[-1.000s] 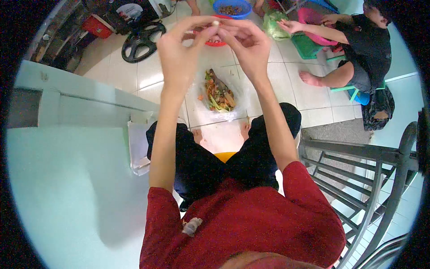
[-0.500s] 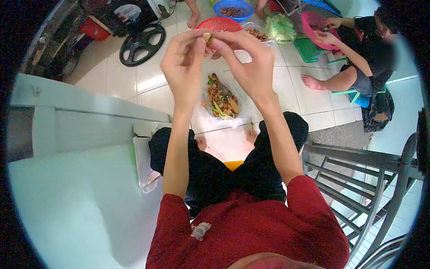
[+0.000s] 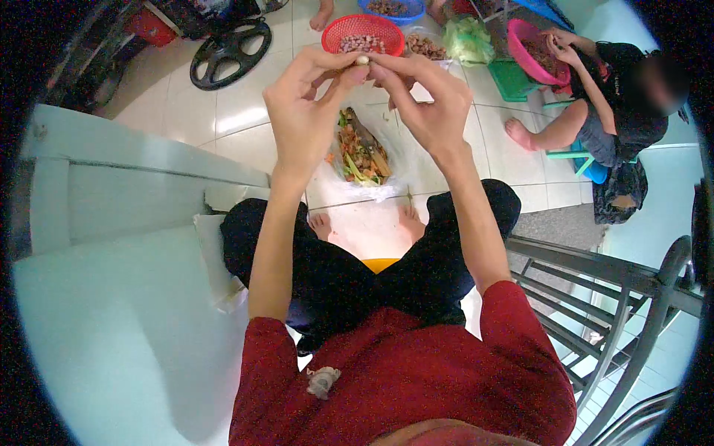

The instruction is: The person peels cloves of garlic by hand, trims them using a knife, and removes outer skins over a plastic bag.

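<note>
My left hand (image 3: 309, 104) and my right hand (image 3: 428, 100) meet at the fingertips, both pinching a small pale piece (image 3: 362, 61) between thumbs and index fingers. Just beyond them a red basket (image 3: 390, 28) holds many small pinkish pieces. Below the hands, on the tiled floor (image 3: 249, 160), lies a clear plastic bag (image 3: 394, 178) spread open with food scraps (image 3: 362, 152) on it. What the piece is cannot be made out.
At the right a person (image 3: 621, 89) on a green stool handles a pink basket (image 3: 519, 46). A blue basin (image 3: 416, 13), a green leafy bundle (image 3: 470, 43), a black wheel-shaped stand (image 3: 201, 67) and a grey railing (image 3: 632, 271) surround the area.
My hands have shifted slightly and the pale piece now shows between the fingertips. The view has shifted, so more of the red basket shows. The other person's hands have come to the pink basket.
</note>
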`<action>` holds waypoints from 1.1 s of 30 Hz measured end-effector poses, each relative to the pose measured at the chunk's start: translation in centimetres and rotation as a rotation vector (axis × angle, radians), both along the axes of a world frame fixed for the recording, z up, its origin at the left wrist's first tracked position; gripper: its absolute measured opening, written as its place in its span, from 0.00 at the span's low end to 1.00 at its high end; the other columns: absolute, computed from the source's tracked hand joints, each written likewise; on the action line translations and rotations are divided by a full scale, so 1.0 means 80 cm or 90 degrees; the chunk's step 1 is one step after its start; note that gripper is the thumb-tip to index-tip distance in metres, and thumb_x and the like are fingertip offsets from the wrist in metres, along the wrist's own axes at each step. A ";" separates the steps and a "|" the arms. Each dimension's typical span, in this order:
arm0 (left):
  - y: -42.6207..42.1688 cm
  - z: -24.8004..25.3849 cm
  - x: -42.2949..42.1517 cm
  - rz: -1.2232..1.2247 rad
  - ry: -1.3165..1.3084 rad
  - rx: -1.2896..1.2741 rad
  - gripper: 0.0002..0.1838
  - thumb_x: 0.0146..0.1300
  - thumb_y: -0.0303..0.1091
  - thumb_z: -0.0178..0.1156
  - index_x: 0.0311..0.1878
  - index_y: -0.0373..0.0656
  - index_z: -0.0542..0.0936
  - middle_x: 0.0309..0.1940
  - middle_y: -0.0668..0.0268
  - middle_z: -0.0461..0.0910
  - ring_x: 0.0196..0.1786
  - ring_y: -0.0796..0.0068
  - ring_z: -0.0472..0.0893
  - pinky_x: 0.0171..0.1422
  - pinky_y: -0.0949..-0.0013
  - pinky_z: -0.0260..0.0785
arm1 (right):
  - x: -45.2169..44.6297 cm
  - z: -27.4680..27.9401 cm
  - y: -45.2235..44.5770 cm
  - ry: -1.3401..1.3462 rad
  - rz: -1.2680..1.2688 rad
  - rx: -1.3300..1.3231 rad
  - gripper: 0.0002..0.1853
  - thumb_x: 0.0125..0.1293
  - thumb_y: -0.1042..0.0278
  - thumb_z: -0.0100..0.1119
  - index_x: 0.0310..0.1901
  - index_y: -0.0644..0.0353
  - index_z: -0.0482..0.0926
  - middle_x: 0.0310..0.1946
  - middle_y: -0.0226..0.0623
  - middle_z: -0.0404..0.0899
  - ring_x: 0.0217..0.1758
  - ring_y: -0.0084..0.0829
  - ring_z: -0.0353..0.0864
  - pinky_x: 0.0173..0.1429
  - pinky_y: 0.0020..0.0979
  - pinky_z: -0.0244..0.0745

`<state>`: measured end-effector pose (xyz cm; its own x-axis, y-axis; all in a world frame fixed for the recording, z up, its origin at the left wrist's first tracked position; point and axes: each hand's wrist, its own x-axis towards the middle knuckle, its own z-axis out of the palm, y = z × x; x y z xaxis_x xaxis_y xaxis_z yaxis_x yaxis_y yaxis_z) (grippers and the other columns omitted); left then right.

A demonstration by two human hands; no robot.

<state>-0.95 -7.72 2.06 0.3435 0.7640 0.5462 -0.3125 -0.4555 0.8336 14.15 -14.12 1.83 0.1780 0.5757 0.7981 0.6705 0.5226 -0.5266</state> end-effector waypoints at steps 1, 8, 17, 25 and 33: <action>-0.001 -0.001 0.000 0.009 0.011 0.032 0.07 0.64 0.18 0.65 0.45 0.30 0.83 0.43 0.60 0.86 0.47 0.75 0.85 0.56 0.71 0.78 | 0.000 -0.003 0.000 -0.001 0.003 -0.003 0.09 0.60 0.74 0.71 0.43 0.58 0.88 0.31 0.36 0.87 0.29 0.29 0.86 0.32 0.27 0.78; 0.005 -0.012 -0.003 0.164 0.091 0.175 0.10 0.62 0.17 0.65 0.46 0.34 0.84 0.40 0.63 0.88 0.44 0.77 0.86 0.53 0.74 0.78 | -0.005 -0.011 0.010 -0.026 -0.004 0.094 0.09 0.58 0.74 0.73 0.41 0.59 0.87 0.32 0.36 0.87 0.30 0.29 0.86 0.33 0.27 0.79; 0.005 -0.008 -0.001 0.190 0.085 0.299 0.12 0.59 0.17 0.68 0.46 0.36 0.87 0.45 0.62 0.86 0.48 0.74 0.84 0.55 0.72 0.76 | -0.005 -0.021 0.013 0.004 0.003 0.088 0.08 0.58 0.74 0.73 0.40 0.60 0.86 0.33 0.36 0.86 0.32 0.31 0.87 0.37 0.29 0.79; 0.026 -0.019 -0.001 0.180 0.068 0.382 0.08 0.60 0.16 0.64 0.41 0.37 0.85 0.43 0.61 0.88 0.46 0.70 0.88 0.51 0.71 0.79 | 0.004 -0.016 0.007 0.120 0.120 -0.081 0.07 0.65 0.71 0.68 0.43 0.62 0.87 0.34 0.36 0.87 0.31 0.26 0.87 0.38 0.27 0.80; 0.028 -0.019 -0.004 0.106 0.124 0.290 0.07 0.61 0.17 0.63 0.42 0.35 0.85 0.44 0.61 0.88 0.48 0.70 0.88 0.54 0.70 0.78 | 0.023 -0.014 0.010 0.251 0.257 -0.244 0.11 0.72 0.67 0.62 0.45 0.67 0.86 0.36 0.35 0.87 0.33 0.23 0.86 0.41 0.26 0.82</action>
